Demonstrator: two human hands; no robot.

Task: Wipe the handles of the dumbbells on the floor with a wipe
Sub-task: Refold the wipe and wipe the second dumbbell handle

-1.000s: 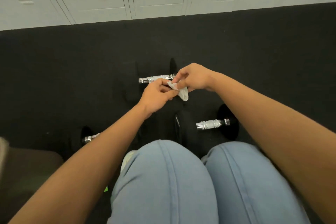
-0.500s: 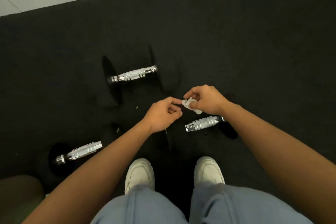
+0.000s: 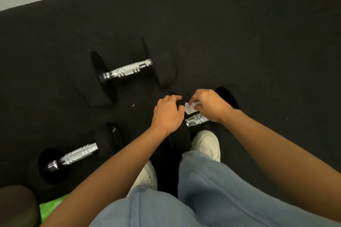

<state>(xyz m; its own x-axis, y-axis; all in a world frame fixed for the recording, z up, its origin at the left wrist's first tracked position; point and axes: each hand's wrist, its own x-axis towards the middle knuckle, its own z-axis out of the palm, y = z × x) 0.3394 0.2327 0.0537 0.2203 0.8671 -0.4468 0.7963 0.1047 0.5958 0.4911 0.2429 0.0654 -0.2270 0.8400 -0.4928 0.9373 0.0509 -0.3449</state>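
While the person is bending over the floor (image 3: 258, 42), the right hand (image 3: 212, 106) is pinching a crumpled wipe (image 3: 190, 108) between thumb and curled fingers, holding it just above the handle (image 3: 196, 120) of the near dumbbell (image 3: 227, 96), which is lying by the floor's near edge, just ahead of the right shoe (image 3: 206, 143). The left hand (image 3: 168, 114) is hovering just beside the wipe, its fingers loosely curved and gripping nothing; whether it is touching the black dumbbell head beneath it cannot be told. Two more are lying well apart to the left: the far dumbbell (image 3: 127, 70) toward the floor's middle and the left dumbbell (image 3: 77, 155) toward its near left corner. By the look of it, the person is readying the wipe and is starting on the near handle, with no contact showing yet. The next move is calling for lowering the wipe onto the handle, closing the fingers round it and rubbing along its length, perhaps with the left hand steadying the head against rolling.
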